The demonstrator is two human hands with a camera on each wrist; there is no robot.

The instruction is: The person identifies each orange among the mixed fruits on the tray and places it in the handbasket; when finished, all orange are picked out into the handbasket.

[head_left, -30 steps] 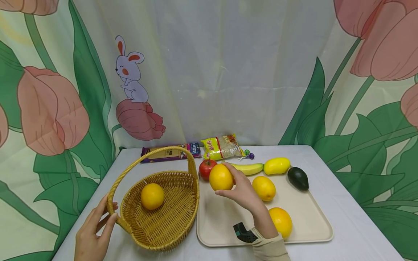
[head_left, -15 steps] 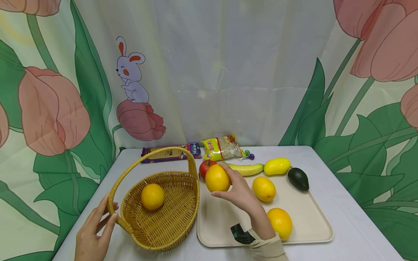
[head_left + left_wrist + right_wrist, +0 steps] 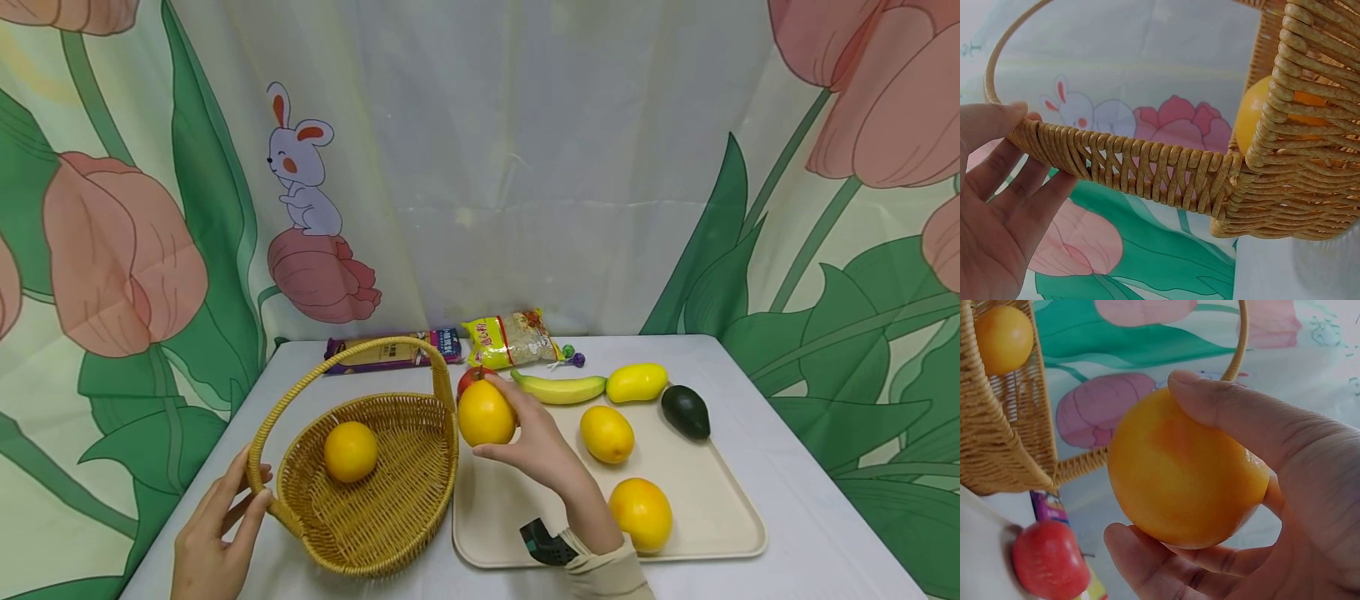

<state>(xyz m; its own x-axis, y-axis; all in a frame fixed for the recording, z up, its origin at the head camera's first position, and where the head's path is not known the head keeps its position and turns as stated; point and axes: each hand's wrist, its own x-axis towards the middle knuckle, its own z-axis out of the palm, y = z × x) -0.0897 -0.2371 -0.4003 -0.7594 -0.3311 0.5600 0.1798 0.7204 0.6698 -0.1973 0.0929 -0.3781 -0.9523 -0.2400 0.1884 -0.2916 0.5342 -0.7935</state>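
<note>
Aloft, a round, glossy orange (image 3: pixel 487 414) sits clamped in our right hand (image 3: pixel 540 446), thumb on its near side and fingertips on its far side. It appears over the ten o'clock edge of a beige rectangular tray (image 3: pixel 705 500), a round red apple (image 3: pixel 1050 561) behind it at eleven o'clock. At its eight o'clock stands a golden-brown wicker basket (image 3: pixel 390 508), with a paler yellow-orange fruit (image 3: pixel 351 452) lying inside near eleven o'clock. Our left hand (image 3: pixel 213 533) pinches the arched woven handle (image 3: pixel 1147 169) at the basket's nine o'clock.

Carrying well, we judge, calls for a firm but unforced hold, since a smooth ball could roll from a loose one. We do best to raise it above the rim before any travel toward eight o'clock; from the head we cannot tell whether fruit and rim touch. The handle's foot near the basket's one o'clock could snag our knuckles, so we favour a path on its six o'clock side, the left hand steadying against a tip.
</note>
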